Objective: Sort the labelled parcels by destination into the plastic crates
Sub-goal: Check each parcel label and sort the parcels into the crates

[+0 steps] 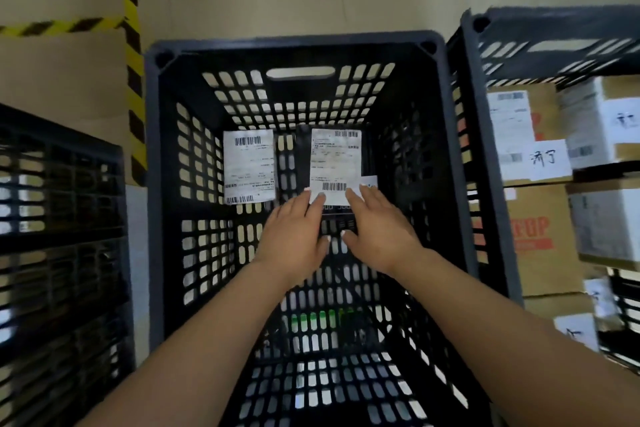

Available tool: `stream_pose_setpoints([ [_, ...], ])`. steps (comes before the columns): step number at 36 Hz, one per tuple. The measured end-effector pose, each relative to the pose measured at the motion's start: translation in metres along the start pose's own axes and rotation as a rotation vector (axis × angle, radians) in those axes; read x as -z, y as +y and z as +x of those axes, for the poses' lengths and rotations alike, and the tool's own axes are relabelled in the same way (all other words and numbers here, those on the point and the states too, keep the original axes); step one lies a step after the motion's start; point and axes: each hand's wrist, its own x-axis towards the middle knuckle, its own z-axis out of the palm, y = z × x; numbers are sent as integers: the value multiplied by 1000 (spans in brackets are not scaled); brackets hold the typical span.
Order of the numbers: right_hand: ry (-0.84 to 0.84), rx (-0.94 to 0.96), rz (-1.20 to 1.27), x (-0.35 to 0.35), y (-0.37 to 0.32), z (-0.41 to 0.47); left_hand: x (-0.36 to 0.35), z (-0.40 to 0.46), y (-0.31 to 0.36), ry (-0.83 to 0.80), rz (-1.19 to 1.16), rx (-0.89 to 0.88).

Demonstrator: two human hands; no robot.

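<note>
Both hands reach down into the middle crate (pixel 152 184): the left hand (pixel 294 236) and right hand (pixel 381 232) lie with straight, relaxed fingers whose tips touch the near edge of a dark parcel's white label (pixel 334 163), deep in the crate toward its far wall. A second labelled parcel (pixel 247 166) lies just left of it. To finish well, I would press the parcel flat, label up, beside its neighbour. Right of the crate, another crate (pixel 485 135) holds cardboard boxes (pixel 540 246).

Parcel warehouse, slatted plastic crates (pixel 294 45), labelled cartons (pixel 540 239), hazard-striped tape (pixel 133 45)
</note>
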Motion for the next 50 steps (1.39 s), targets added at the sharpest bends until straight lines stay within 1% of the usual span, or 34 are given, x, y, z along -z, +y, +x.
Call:
stream_pose_setpoints([
  [3, 66, 55, 46, 30, -13, -33, 43, -21, 18, 93, 2, -40],
  [6, 134, 102, 83, 77, -27, -84, 99, -51, 44, 189, 37, -100],
  [9, 221, 144, 63, 131, -39, -141, 156, -82, 70, 297, 65, -174],
  [16, 477, 161, 66, 238, -59, -288, 279, -162, 150, 439, 62, -388],
  [21, 686, 99, 144, 294, -62, -401, 344, -218, 224, 478, 130, -553],
  [23, 782, 74, 159, 311, -58, -447, 362, -241, 256, 509, 124, -653],
  [29, 1044, -47, 194, 333, -29, -579, 405, -306, 356, 534, 174, -934],
  [32, 1124, -136, 206, 330, -9, -640, 413, -330, 405, 526, 165, -1038],
  [35, 1164, -222, 199, 323, 12, -687, 411, -345, 446, 528, 170, -1116],
  [39, 1238, -338, 203, 310, 49, -747, 399, -364, 511, 483, 185, -1217],
  [43, 1268, -446, 211, 288, 104, -803, 370, -381, 587, 453, 215, -1300],
  [45, 1287, -465, 214, 277, 134, -829, 350, -388, 626, 449, 227, -1339],
  [50, 1291, -529, 172, 252, 206, -887, 298, -400, 715, 416, 239, -1361],
])
